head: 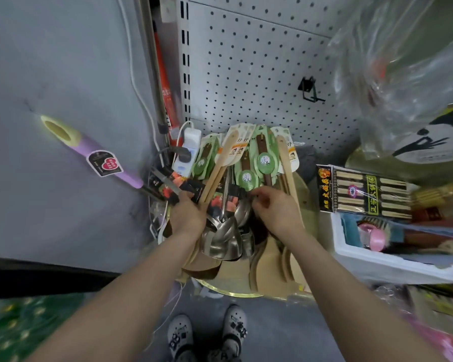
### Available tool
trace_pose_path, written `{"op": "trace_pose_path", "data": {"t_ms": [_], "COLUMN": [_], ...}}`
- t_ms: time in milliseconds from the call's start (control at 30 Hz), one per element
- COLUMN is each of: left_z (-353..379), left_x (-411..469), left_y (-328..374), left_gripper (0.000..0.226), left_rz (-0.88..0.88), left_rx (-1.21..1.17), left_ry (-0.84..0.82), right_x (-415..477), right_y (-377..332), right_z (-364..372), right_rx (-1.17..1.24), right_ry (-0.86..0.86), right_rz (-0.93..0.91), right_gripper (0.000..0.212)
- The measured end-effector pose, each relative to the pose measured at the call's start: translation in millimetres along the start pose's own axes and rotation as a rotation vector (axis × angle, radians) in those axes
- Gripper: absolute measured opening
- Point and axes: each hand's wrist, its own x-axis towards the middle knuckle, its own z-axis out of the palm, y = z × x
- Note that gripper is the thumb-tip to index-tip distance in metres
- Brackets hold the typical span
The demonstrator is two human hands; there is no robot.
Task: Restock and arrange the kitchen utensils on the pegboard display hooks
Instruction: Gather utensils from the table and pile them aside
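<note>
The left hand (187, 215) lies knuckles-up on the left side of the utensil pile (236, 205). Its fingers (186, 195) are curled over a black-carded utensil (179, 185), gripping it, right beside the lower ends of two wooden spatulas (220, 168).

The right hand (277, 211) sits on the right side of the pile. Its fingers (259, 201) are bent inward, with the tips meeting at the bottom edge of a green-carded spoon (246, 177). Whether they actually pinch it cannot be told.

Between the two hands, steel ladles (225, 236) lie bowls toward the person. More green-carded spoons and wooden spatulas fan out at the far side of the pile. The pile rests on a round gold tray (228, 291).

Behind the pile stands the pegboard (246, 74). A single black hook (309, 90) sits on it, above and right of the pile, with bare board all round it.

- **Left of the pile:** a white power strip (190, 150) touches its edge, and a purple-handled tool (94, 152) leans against the grey wall.
- **Right of the pile:** a box of chopsticks (361, 192) lies close by, over a white foam box (392, 265). A clear plastic bag (403, 74) hangs above them and crowds that side.
- **Near side of the pile:** the person's shoes (181, 335) stand on the floor.
</note>
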Motion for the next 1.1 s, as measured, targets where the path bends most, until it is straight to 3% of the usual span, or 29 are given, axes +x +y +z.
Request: {"op": "trace_pose_path", "data": {"t_ms": [267,433,500,633,767,933,1100], "left_z": [1.4,-1.4,-2.9,-3.0,6.8,14.9,20.2], "left_x": [7.1,0.1,3.9,21.3,33.2,41.2,37.3], "left_y": [9.2,18.9,21.7,20.5,19.2,18.8,19.6], "left_gripper": [0.032,0.027,0.028,0.03,0.028,0.041,0.057], "left_rz": [-0.169,0.093,0.171,0.127,0.102,0.094,0.137], "left_rx": [-0.154,-0.216,-0.18,-0.141,-0.061,0.018,0.24], "left_ry": [0.049,0.041,0.019,-0.005,-0.015,-0.08,-0.004], "right_x": [2.4,12.1,16.6,24.0,26.5,32.4,44.4], "right_y": [-5.0,-1.1,3.8,22.7,38.9,44.8,52.7], "right_z": [3.0,-7.2,-10.0,-9.3,-6.9,-1.5,1.5], "right_rx": [0.021,0.004,-0.017,-0.154,-0.262,-0.25,-0.221], "right_ry": [0.015,0.071,0.113,0.21,0.067,0.021,0.005], "right_rz": [-0.005,0.029,0.062,0.147,0.285,0.359,0.402], "right_gripper": [0.026,0.026,0.027,0.037,0.052,0.04,0.036]}}
